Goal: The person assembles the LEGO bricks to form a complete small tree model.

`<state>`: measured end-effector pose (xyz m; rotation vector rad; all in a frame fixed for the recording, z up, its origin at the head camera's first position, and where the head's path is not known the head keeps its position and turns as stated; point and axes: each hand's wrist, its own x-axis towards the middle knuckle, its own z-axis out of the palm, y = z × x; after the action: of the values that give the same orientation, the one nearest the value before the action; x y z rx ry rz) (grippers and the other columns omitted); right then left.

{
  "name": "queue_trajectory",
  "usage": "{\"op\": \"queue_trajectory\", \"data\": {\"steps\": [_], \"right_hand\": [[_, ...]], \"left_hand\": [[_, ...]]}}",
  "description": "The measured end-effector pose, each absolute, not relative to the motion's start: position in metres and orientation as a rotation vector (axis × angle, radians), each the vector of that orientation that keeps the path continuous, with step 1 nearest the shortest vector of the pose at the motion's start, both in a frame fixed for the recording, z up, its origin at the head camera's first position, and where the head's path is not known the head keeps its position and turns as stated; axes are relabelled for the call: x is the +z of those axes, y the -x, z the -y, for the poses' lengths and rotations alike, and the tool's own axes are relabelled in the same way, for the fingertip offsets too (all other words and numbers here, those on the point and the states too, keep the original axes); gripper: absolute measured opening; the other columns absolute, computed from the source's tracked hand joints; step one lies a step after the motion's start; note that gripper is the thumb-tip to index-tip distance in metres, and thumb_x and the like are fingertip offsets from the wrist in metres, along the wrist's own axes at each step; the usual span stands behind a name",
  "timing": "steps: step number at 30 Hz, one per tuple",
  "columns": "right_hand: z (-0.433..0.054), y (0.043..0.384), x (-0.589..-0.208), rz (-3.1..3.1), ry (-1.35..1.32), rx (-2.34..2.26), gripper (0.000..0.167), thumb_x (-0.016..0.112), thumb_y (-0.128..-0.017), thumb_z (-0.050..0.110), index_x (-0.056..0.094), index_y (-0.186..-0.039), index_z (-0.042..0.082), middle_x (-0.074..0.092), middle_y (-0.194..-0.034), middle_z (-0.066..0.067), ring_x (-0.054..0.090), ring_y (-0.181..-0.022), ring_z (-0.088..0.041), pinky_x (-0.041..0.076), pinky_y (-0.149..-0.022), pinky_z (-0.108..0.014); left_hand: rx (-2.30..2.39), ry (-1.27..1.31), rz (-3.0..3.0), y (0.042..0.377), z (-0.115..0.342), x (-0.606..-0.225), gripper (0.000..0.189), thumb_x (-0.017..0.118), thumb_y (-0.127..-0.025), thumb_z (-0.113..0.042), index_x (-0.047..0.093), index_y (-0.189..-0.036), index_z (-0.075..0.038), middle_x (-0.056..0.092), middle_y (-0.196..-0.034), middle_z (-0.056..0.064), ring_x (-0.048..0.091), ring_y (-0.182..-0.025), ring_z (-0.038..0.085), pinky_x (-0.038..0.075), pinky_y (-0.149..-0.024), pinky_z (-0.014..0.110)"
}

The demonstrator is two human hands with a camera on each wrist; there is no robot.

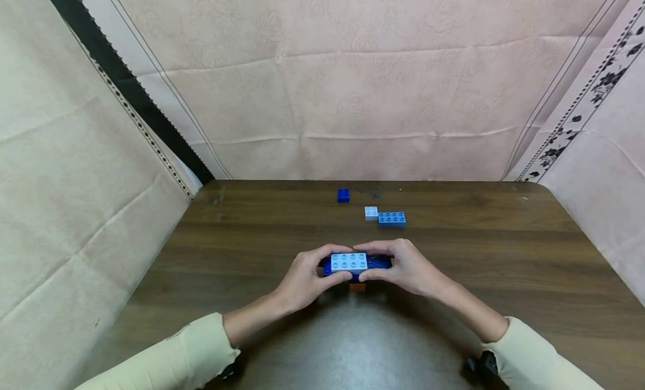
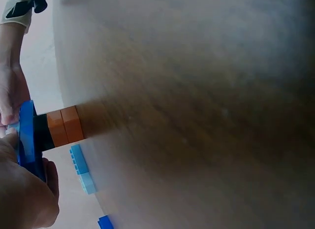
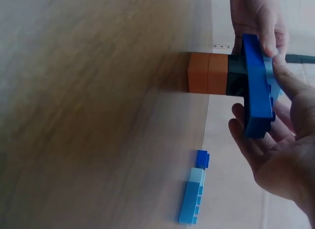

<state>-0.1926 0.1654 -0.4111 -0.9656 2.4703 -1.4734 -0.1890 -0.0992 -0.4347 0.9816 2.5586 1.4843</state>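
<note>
A light blue brick (image 1: 349, 261) with two rows of studs lies on top of a long dark blue brick (image 1: 379, 262). Below that come a blackish brick (image 3: 236, 75) and two orange bricks (image 3: 199, 73), the lowest standing on the table. My left hand (image 1: 304, 275) holds the light blue brick from the left, thumb along its front, fingers behind. From the right, my right hand (image 1: 410, 269) pinches it near its right end, the thumbs almost meeting at the front. Both hands also wrap around the ends of the long dark blue brick.
Farther back on the brown wooden table (image 1: 242, 233) lie a small dark blue brick (image 1: 343, 195), a small pale blue brick (image 1: 371, 212) and a mid-blue brick (image 1: 392, 218), the last two side by side. A pale cloth (image 1: 353, 99) hangs behind the far edge.
</note>
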Motion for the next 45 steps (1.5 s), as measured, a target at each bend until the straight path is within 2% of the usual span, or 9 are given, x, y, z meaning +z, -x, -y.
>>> {"op": "queue_trajectory", "data": {"steps": [4, 10, 15, 18, 25, 33, 39, 45], "right_hand": [[-0.169, 0.199, -0.410, -2.394, 0.922, -1.606, 0.050, 0.081, -0.096, 0.015, 0.066, -0.143, 0.005, 0.072, -0.135, -0.009, 0.068, -0.125, -0.030, 0.057, -0.100, -0.037], [-0.174, 0.215, -0.411, -2.420, 0.835, -1.748, 0.045, 0.076, -0.100, 0.014, 0.066, -0.144, 0.008, 0.070, -0.140, -0.009, 0.065, -0.129, -0.033, 0.055, -0.100, -0.027], [-0.176, 0.234, -0.416, -2.569, 0.815, -1.717, 0.049, 0.075, -0.101, 0.011, 0.063, -0.148, 0.007, 0.066, -0.145, -0.009, 0.064, -0.131, -0.035, 0.054, -0.105, -0.043], [-0.178, 0.247, -0.420, -2.655, 0.772, -1.663, 0.053, 0.074, -0.101, 0.010, 0.057, -0.152, 0.005, 0.062, -0.149, -0.012, 0.060, -0.136, -0.036, 0.048, -0.110, -0.054], [-0.183, 0.275, -0.430, -2.741, 0.632, -1.540, 0.068, 0.075, -0.102, 0.015, 0.044, -0.161, 0.005, 0.050, -0.161, -0.014, 0.046, -0.148, -0.039, 0.035, -0.120, -0.060], [-0.184, 0.297, -0.438, -2.778, 0.520, -1.431, 0.069, 0.077, -0.101, 0.014, 0.044, -0.160, 0.001, 0.048, -0.161, -0.018, 0.045, -0.148, -0.040, 0.036, -0.119, -0.060], [-0.180, 0.308, -0.443, -2.788, 0.433, -1.358, 0.065, 0.076, -0.101, 0.014, 0.047, -0.157, 0.000, 0.050, -0.159, -0.019, 0.043, -0.149, -0.040, 0.036, -0.120, -0.058], [-0.175, 0.314, -0.445, -2.792, 0.391, -1.331, 0.060, 0.076, -0.101, 0.013, 0.052, -0.154, -0.001, 0.053, -0.156, -0.020, 0.044, -0.148, -0.041, 0.038, -0.119, -0.058]], "left_hand": [[1.462, -1.017, -2.576, 0.190, 0.100, -0.434, 0.043, 0.080, -0.099, -0.024, 0.066, -0.139, -0.019, 0.072, -0.134, 0.003, 0.071, -0.106, 0.011, 0.060, -0.087, 0.029], [1.418, -1.085, -2.602, 0.190, 0.099, -0.431, 0.045, 0.080, -0.099, -0.027, 0.066, -0.141, -0.019, 0.075, -0.126, 0.002, 0.067, -0.094, 0.011, 0.059, -0.082, 0.029], [1.415, -1.100, -2.614, 0.191, 0.098, -0.430, 0.044, 0.079, -0.099, -0.029, 0.067, -0.141, -0.017, 0.075, -0.125, 0.003, 0.067, -0.091, 0.011, 0.058, -0.077, 0.028], [1.403, -1.097, -2.617, 0.192, 0.098, -0.430, 0.044, 0.079, -0.099, -0.029, 0.067, -0.140, -0.017, 0.074, -0.127, 0.003, 0.067, -0.092, 0.012, 0.059, -0.079, 0.029], [1.387, -1.111, -2.616, 0.194, 0.096, -0.430, 0.044, 0.078, -0.100, -0.030, 0.067, -0.141, -0.018, 0.073, -0.131, 0.002, 0.067, -0.098, 0.012, 0.058, -0.088, 0.031], [1.379, -1.117, -2.620, 0.192, 0.096, -0.429, 0.042, 0.078, -0.100, -0.027, 0.068, -0.141, -0.020, 0.072, -0.134, 0.001, 0.069, -0.104, 0.011, 0.058, -0.089, 0.030], [1.372, -1.103, -2.624, 0.192, 0.096, -0.429, 0.042, 0.078, -0.100, -0.025, 0.069, -0.140, -0.017, 0.072, -0.133, 0.001, 0.069, -0.104, 0.012, 0.058, -0.087, 0.030], [1.356, -1.100, -2.632, 0.191, 0.096, -0.430, 0.042, 0.078, -0.100, -0.027, 0.068, -0.141, -0.020, 0.071, -0.135, 0.000, 0.068, -0.107, 0.011, 0.057, -0.089, 0.031]]}}
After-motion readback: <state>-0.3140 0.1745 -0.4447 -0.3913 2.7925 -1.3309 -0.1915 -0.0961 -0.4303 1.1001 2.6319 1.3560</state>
